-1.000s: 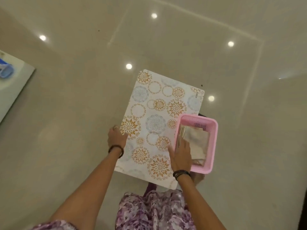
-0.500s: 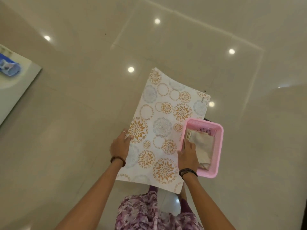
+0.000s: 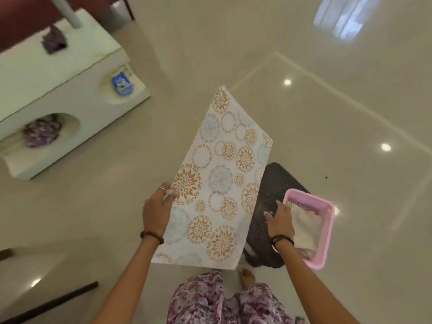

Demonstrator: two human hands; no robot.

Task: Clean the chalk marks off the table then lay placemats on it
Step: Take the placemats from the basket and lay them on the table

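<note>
In the head view, the left hand (image 3: 157,209) pinched the left edge of a white rectangular placemat printed with orange and blue-grey floral circles (image 3: 216,181), thumb on top and the other fingers hidden beneath the sheet. The placemat was held in the air above the glossy beige tiled floor (image 3: 327,118), its far corner pointing toward 12 o'clock and its near edge just above the person's purple floral garment (image 3: 219,300).

At 3 o'clock of the placemat, the right hand (image 3: 279,220) rested on the near left rim of a pink perforated plastic basket (image 3: 325,230); whether its fingers curled round the rim or lay straight could not be told. Inside the basket lay a pale folded cloth (image 3: 306,226), partly covered by the hand. The basket sat on a dark woven round stool (image 3: 266,206), much of it hidden by placemat and basket.

At 10 o'clock stood a blurred white unit (image 3: 70,90) with rounded openings, cut off by the left edge; a small blue object (image 3: 122,84) lay in one recess, too smeared to identify.
</note>
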